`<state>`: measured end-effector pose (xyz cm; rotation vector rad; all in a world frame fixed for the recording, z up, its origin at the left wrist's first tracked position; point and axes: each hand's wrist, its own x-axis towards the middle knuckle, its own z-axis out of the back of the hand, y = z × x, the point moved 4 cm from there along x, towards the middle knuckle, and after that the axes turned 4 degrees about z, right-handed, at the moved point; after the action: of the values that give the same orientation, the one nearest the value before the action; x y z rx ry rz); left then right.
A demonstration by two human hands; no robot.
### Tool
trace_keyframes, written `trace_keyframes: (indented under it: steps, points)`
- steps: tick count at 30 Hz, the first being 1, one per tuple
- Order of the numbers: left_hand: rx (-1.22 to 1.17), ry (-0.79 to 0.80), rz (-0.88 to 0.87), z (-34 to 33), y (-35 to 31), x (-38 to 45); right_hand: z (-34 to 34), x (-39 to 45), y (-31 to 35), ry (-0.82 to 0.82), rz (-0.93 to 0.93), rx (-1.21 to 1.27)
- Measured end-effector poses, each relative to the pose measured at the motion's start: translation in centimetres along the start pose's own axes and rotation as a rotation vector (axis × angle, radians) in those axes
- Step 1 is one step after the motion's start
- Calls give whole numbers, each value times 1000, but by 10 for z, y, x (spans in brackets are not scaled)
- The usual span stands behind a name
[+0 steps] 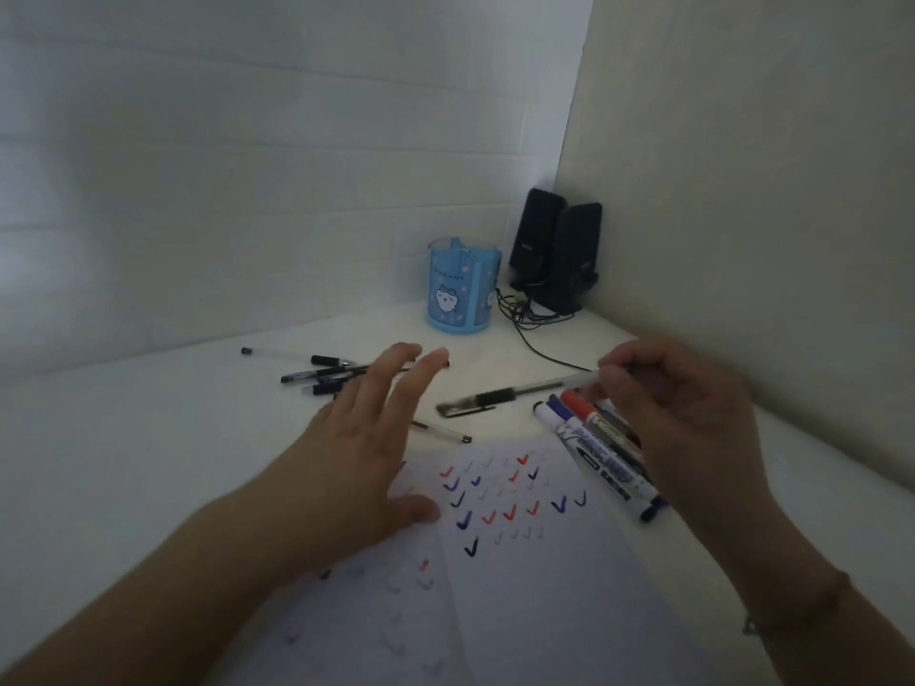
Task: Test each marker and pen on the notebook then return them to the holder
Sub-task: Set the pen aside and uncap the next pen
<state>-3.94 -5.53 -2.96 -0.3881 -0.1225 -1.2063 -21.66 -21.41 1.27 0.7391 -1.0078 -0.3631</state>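
Observation:
My right hand (683, 418) is shut on a clear pen with a black grip (500, 396), held level above the desk with its tip pointing left. My left hand (361, 453) hovers open with spread fingers over the top left of the notebook (534, 586), whose pages carry several red, blue and black check marks. Several markers (599, 450) lie side by side at the notebook's right edge, partly under my right hand. A loose pile of pens (322, 373) lies beyond my left hand, and one more pen (443, 433) rests near the notebook's top edge. The blue holder (463, 292) stands at the back.
Two black speakers (557, 250) stand in the back right corner, their cable (539, 346) trailing across the white desk toward my right hand. Walls close the desk at the back and on the right.

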Motion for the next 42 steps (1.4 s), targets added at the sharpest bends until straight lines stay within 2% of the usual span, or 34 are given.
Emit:
trace_keyframes:
  steps: [4,6,9,11,13,15,21,26,28,30,33,35,37,39,42]
  points:
    - [22,99,-135,11,-12,-3,-12,-9,-2,119,-135,231]
    - [52,158,-148,12,-19,-4,-16,-14,-2,128,-157,311]
    - [-43,158,-123,10,-21,-5,-21,-19,3,159,-165,444]
    - [-114,178,-138,6,-22,-6,-28,-23,5,282,-180,501]
    - [-206,192,-183,4,-30,-10,-39,-29,8,472,-155,419]
    - [-300,211,-210,4,-37,-13,-47,-35,7,560,-148,354]
    - [-391,261,-329,13,-43,-13,-54,-41,10,588,-64,426]
    - [-473,221,-302,12,-40,-12,-44,-38,11,575,21,386]
    - [-515,250,-263,9,-42,-12,-39,-33,9,572,37,370]
    - [-550,355,-196,2,-41,-13,-30,-25,2,521,-24,496]
    - [-446,476,-156,-4,-33,-14,-9,-10,-16,459,-208,730]
    - [-310,540,-169,-5,-26,-15,-6,-8,-23,515,-300,679]
    - [-240,570,-195,-5,-19,-16,-12,-12,-33,563,-369,448]
    - [-229,589,-228,-4,-14,-17,-19,-17,-39,590,-379,216]
    - [-206,603,-298,-3,-13,-20,-24,-19,-37,586,-347,154]
